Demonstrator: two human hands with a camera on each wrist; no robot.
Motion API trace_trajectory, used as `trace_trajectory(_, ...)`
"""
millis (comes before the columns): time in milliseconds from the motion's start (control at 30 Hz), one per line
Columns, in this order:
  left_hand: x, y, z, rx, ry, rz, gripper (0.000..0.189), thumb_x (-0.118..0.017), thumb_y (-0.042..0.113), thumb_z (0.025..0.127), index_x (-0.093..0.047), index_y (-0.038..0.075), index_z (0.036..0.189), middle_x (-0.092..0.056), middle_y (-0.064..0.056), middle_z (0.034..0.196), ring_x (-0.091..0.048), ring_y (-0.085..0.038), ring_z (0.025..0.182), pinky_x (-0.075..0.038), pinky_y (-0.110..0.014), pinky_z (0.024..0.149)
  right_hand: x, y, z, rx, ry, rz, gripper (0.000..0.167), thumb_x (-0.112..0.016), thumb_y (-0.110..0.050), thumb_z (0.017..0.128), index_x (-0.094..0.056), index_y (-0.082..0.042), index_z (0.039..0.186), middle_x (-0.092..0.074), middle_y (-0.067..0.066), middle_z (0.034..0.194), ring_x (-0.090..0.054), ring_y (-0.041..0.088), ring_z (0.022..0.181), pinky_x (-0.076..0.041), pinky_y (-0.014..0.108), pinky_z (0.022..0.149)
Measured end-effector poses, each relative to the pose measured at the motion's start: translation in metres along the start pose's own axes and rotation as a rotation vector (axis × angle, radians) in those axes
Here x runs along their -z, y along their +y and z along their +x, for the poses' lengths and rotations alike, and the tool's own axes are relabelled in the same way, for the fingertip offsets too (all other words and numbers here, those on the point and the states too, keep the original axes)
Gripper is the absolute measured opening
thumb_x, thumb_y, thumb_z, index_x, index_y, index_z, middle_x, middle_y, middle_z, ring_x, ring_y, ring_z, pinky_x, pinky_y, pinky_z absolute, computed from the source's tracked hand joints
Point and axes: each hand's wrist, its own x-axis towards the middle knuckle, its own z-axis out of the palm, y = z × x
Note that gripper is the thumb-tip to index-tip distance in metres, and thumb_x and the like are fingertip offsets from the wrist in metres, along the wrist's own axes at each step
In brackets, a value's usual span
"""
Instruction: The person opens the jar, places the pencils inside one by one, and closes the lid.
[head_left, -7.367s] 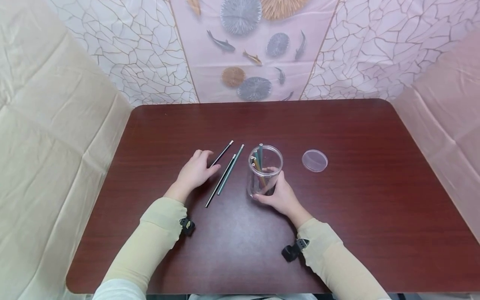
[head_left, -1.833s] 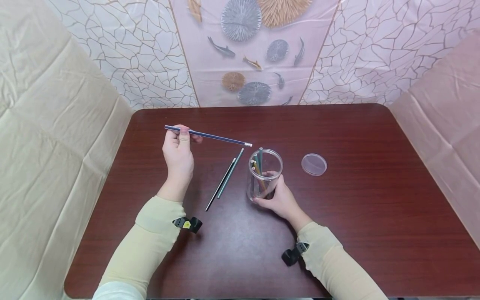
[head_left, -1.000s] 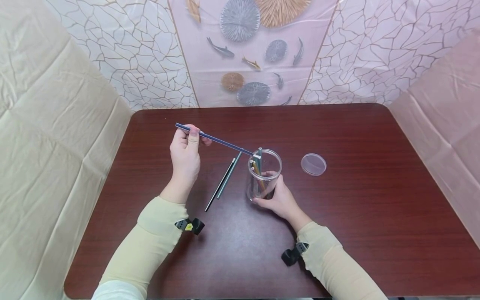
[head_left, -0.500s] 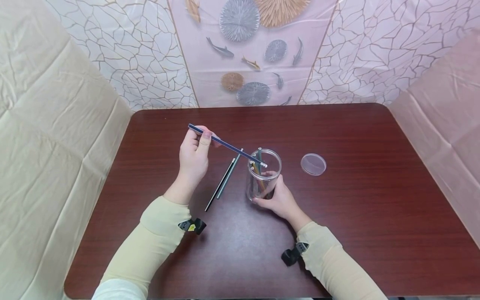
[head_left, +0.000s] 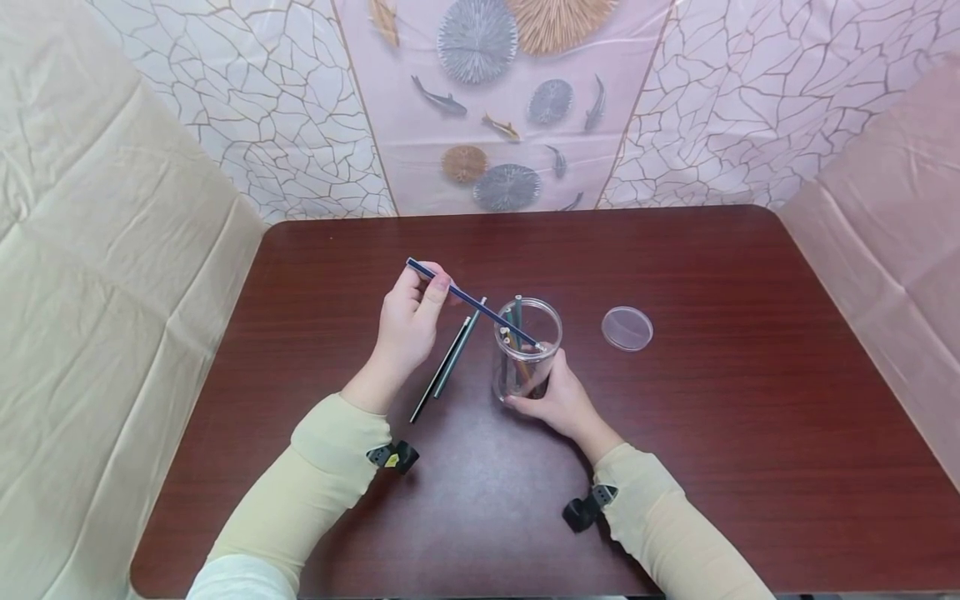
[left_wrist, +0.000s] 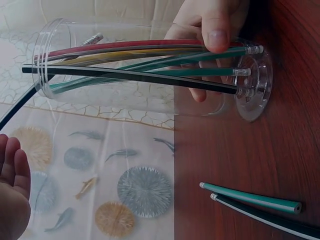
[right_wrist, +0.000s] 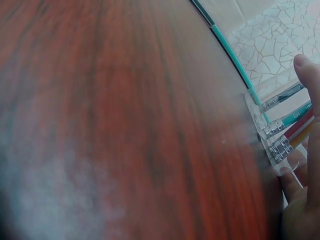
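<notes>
My left hand (head_left: 408, 325) pinches a dark blue pencil (head_left: 480, 307) between thumb and fingers. The pencil slants down to the right, its white eraser end inside the mouth of a clear plastic jar (head_left: 559, 323). My right hand (head_left: 564, 402) grips the jar low on its right side and it stands upright on the table. Several pencils lean inside; the left wrist view shows a red pencil (left_wrist: 125, 45), a black one (left_wrist: 135, 76) and green ones, eraser ends down. On the table left of the jar, a green pencil (head_left: 461, 350) lies alongside a black pencil (head_left: 435, 378).
A clear round lid (head_left: 627, 328) lies flat to the right of the jar. The dark red-brown table (head_left: 720, 467) has cloth hangings at its sides and a patterned backdrop (head_left: 510, 100) behind its far edge.
My left hand took up the dark blue pencil, turned it eraser-first and carried it right, until its eraser end passed into the jar mouth. My right hand keeps its grip on the jar.
</notes>
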Motion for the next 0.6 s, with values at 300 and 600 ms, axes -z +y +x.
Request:
trace_trajectory(300, -0.0045, -0.0002, -0.0045, -0.034, -0.086, 0.098, 0.011, -0.053, 0.009, 0.096, -0.055, -0.001, 0.097, -0.057, -0.015, 0.070, -0.055, -0.023, 0.065, -0.044, -0.024, 0.061, -0.0011, 0.0004, -0.0012, -0.013, 0.015, -0.017, 0.087, -0.085, -0.029, 0.066, -0.029, -0.006, 0.129, -0.051, 0.010, 0.125, -0.049, 0.025, 0.117, -0.037, 0.046, 0.098)
trace_trajectory(600, -0.0097, -0.0009, -0.0082, -0.103, -0.122, 0.190, 0.010, -0.055, 0.008, 0.094, -0.057, 0.000, 0.099, -0.057, -0.008, 0.074, -0.051, -0.017, 0.068, -0.042, -0.026, 0.063, -0.0009, 0.0002, -0.0002, 0.016, 0.027, -0.014, 0.067, -0.086, -0.026, 0.065, -0.039, -0.008, 0.110, -0.042, 0.007, 0.135, -0.046, 0.025, 0.120, -0.035, 0.045, 0.100)
